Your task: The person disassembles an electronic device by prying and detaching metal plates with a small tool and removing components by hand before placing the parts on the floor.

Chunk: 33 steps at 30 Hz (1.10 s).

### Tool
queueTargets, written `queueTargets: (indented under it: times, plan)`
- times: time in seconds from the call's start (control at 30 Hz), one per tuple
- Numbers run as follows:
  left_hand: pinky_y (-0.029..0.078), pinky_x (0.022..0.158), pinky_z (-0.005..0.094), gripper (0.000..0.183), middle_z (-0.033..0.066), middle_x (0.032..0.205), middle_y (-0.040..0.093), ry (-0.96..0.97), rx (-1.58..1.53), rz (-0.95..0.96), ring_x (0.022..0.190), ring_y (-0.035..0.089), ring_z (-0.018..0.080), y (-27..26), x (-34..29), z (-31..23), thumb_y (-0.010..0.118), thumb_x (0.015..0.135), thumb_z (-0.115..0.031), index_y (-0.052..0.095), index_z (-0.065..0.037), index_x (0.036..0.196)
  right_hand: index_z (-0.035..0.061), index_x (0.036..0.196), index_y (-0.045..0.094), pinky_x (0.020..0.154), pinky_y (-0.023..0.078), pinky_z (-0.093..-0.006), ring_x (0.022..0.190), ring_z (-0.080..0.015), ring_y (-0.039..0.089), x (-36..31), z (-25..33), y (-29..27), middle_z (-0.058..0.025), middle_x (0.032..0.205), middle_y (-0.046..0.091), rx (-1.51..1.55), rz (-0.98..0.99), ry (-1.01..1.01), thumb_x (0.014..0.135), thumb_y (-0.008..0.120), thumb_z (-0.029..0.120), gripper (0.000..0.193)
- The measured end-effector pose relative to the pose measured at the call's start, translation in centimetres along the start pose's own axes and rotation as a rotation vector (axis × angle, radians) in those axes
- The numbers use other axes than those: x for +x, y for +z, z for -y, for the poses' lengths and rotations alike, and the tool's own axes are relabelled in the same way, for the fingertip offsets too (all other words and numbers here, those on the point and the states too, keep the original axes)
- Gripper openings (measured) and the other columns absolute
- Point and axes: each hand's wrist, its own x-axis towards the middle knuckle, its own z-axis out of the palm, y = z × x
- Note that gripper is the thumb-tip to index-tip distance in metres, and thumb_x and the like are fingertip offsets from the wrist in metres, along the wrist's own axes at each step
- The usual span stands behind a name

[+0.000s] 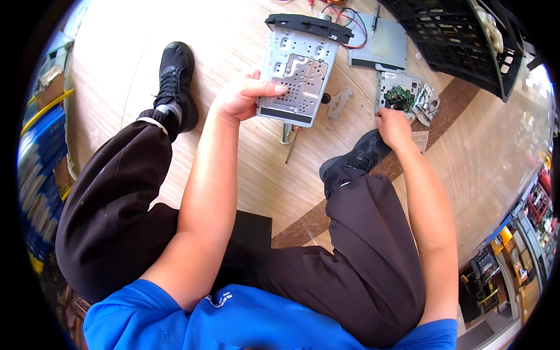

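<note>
My left hand [238,100] is closed round the lower left edge of a silver metal electronics unit [294,79] with a black front panel, like a car stereo. Its thumb lies on the perforated face, and the unit is held up above the floor. At the right, my right hand [395,127] has its fingers curled at the lower left corner of a metal chassis [386,87] carrying a green circuit board [401,98]. Whatever is between those fingertips is hidden. Twisted silver metal parts [426,105] lie against the chassis.
A flat silver case [378,44] with test leads and a probe lies beyond the chassis. A black plastic crate [461,35] stands far right. Near the held unit are a screwdriver [291,146] and a metal bracket [340,102]. My shoes [177,76] rest on the floor; shelving lines both sides.
</note>
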Motion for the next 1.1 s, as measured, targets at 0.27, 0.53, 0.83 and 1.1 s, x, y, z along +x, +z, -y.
queueTargets:
  times: [0.27, 0.53, 0.83, 1.1]
  plan:
    - [0.055, 0.090, 0.0389, 0.049, 0.0159, 0.112, 0.067, -0.023, -0.023, 0.020, 0.099, 0.068, 0.0244, -0.1, 0.2, 0.2, 0.072, 0.079, -0.004, 0.056, 0.006, 0.125, 0.0070, 0.082, 0.063, 0.064, 0.055, -0.0436, 0.077, -0.0334, 0.069, -0.2, 0.0, 2.5, -0.0162, 0.080, 0.067, -0.342, -0.102, -0.203, 0.084, 0.055, 0.010, 0.009]
    - [0.054, 0.091, 0.0384, 0.050, 0.0157, 0.113, 0.067, -0.031, -0.023, 0.035, 0.100, 0.068, 0.0248, 0.0, 0.1, 0.0, 0.072, 0.078, -0.005, 0.056, 0.006, 0.125, 0.0063, 0.083, 0.065, 0.066, 0.057, -0.0395, 0.077, -0.0285, 0.070, 0.9, 0.6, 2.9, -0.0122, 0.081, 0.068, -0.473, -0.084, -0.234, 0.082, 0.055, 0.010, 0.010]
    - [0.055, 0.090, 0.0371, 0.050, 0.0146, 0.113, 0.067, -0.032, -0.031, 0.054, 0.100, 0.068, 0.0238, 0.0, 0.0, -0.2, 0.071, 0.080, -0.005, 0.056, 0.005, 0.126, 0.0044, 0.083, 0.066, 0.064, 0.058, -0.0408, 0.076, -0.0298, 0.071, 1.2, 0.8, 3.5, -0.0147, 0.083, 0.069, -0.472, -0.059, -0.247, 0.083, 0.054, 0.009, 0.013]
    - [0.055, 0.090, 0.0374, 0.048, 0.0144, 0.112, 0.068, -0.025, -0.049, 0.032, 0.100, 0.068, 0.0235, 0.1, 0.1, 0.1, 0.072, 0.080, -0.005, 0.057, 0.005, 0.124, 0.0036, 0.085, 0.067, 0.066, 0.058, -0.0400, 0.077, -0.0304, 0.071, 1.4, 1.4, 2.9, -0.0151, 0.084, 0.070, -0.448, -0.025, -0.214, 0.085, 0.054, 0.009, 0.014]
